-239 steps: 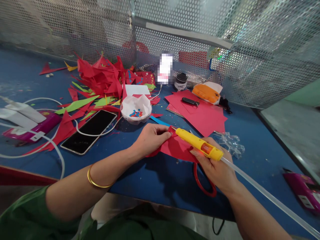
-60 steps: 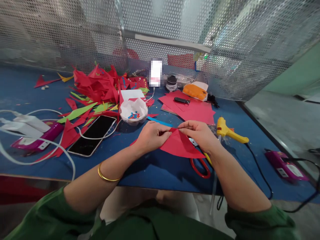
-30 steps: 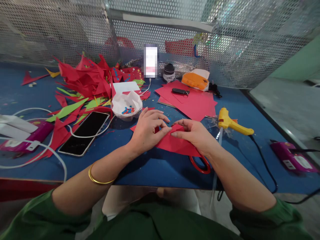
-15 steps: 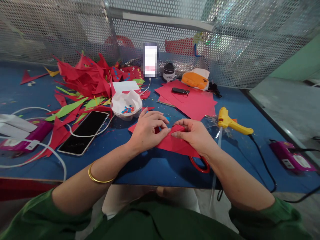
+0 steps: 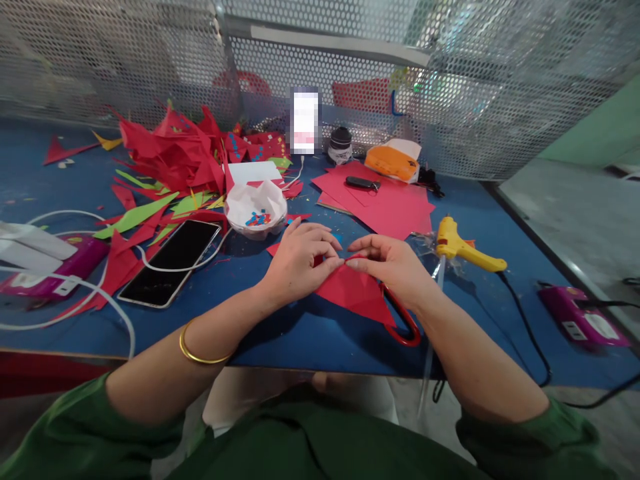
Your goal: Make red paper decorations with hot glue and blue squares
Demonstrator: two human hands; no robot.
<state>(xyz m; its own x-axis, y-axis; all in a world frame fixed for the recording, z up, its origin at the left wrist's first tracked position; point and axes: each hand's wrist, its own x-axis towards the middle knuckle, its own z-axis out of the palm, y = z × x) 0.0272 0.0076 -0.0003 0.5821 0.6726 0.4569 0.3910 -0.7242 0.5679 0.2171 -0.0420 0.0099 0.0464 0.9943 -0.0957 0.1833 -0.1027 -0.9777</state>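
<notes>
Between my hands is a piece of red paper [image 5: 357,295], its lower part spreading toward the table's front edge. My left hand [image 5: 303,259] pinches the paper's upper edge between thumb and forefinger. Thumb and fingers of my right hand [image 5: 387,261] close on the same edge, the tips of both hands nearly touching. Red scissor handles [image 5: 404,327] show beside the paper, below my right wrist; the blades are hidden. Just beyond my left hand stands a paper-lined bowl [image 5: 257,207] with small blue and red pieces.
Red and green paper scraps [image 5: 175,153] heap at the back left, near a black phone [image 5: 173,263]. Red sheets [image 5: 385,207] lie at the back right. A yellow glue gun [image 5: 465,247] and a purple power strip [image 5: 583,317] are on the right.
The red paper has turned between my fingers, and its lower right corner now hangs nearer the front edge. My right fingertips have come closer to my left ones. More of the red handles shows.
</notes>
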